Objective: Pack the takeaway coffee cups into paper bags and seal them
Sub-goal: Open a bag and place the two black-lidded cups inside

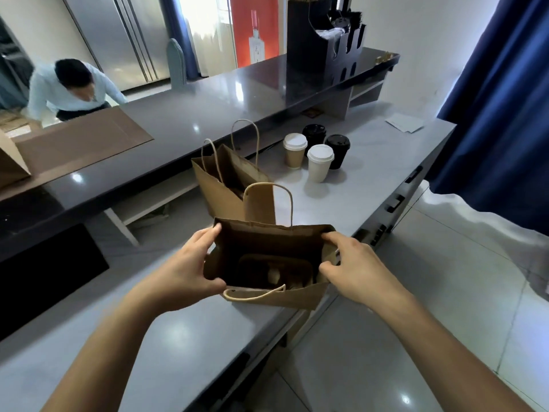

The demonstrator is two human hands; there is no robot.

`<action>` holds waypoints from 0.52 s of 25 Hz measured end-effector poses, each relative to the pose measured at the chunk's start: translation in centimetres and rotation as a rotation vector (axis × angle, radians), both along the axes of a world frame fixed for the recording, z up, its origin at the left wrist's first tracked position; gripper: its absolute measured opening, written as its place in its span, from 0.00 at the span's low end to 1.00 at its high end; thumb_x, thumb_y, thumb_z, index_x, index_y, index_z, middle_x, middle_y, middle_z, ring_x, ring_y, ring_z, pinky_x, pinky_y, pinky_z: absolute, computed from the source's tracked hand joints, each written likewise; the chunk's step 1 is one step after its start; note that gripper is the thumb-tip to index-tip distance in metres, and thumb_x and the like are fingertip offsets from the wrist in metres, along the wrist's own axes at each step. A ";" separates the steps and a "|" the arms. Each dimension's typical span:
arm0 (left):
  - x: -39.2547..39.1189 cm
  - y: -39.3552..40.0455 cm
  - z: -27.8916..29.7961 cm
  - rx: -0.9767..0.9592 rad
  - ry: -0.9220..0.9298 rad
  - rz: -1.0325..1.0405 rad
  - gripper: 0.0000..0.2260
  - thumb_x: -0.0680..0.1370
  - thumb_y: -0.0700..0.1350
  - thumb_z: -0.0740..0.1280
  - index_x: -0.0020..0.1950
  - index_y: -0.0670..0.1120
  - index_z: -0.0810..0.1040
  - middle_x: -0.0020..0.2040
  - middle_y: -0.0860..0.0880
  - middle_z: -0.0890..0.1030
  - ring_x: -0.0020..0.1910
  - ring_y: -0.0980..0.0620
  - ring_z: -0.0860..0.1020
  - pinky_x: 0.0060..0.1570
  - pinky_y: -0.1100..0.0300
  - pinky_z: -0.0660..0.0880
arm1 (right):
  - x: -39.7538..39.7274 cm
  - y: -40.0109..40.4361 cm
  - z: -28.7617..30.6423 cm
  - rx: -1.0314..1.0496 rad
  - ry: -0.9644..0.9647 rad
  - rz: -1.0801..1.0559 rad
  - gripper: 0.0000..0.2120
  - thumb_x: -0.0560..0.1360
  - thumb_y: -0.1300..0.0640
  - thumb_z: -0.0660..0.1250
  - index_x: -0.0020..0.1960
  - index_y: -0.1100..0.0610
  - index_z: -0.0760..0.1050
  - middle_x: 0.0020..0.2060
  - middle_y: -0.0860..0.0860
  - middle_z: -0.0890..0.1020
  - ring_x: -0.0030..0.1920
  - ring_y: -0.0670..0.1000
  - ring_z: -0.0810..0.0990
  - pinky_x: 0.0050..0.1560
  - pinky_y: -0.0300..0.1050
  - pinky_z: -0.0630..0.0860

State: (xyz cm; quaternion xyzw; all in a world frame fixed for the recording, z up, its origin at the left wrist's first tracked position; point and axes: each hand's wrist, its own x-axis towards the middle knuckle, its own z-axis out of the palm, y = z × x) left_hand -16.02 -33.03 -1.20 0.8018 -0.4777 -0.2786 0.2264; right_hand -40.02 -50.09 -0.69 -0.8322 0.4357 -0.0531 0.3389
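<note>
Both hands are holding a brown paper bag [269,298] open at the near edge of the grey tabletop [178,337]: the left hand [185,269] is gripping its left rim, the right hand [352,270] is pinching its right rim. A dark cup tray [276,270] is sitting inside the bag. A second paper bag [221,191] is standing open just behind it. Beyond, four lidded takeaway cups are standing together: a brown cup with white lid [294,151], a white cup [319,163] and two black cups [314,137] [337,150]. A person in a pale shirt [68,87] is bending over behind the dark counter [208,108].

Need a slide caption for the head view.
Both hands hold open a paper bag; four cups wait.
</note>
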 end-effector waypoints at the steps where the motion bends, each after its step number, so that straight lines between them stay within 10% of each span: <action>1: -1.1 -0.8 -0.1 -0.011 -0.006 -0.006 0.47 0.74 0.42 0.77 0.83 0.54 0.50 0.79 0.56 0.57 0.63 0.55 0.73 0.58 0.64 0.78 | -1.2 -0.9 0.0 0.002 -0.007 -0.009 0.30 0.78 0.56 0.65 0.78 0.45 0.64 0.53 0.49 0.80 0.46 0.48 0.79 0.46 0.43 0.75; 13: -13.0 -12.3 -1.3 -0.068 -0.004 -0.165 0.49 0.73 0.47 0.77 0.83 0.53 0.46 0.77 0.61 0.57 0.72 0.54 0.65 0.72 0.57 0.69 | -15.1 -10.0 -0.2 -0.031 -0.022 -0.146 0.30 0.78 0.58 0.66 0.78 0.47 0.65 0.62 0.52 0.80 0.49 0.47 0.73 0.58 0.45 0.74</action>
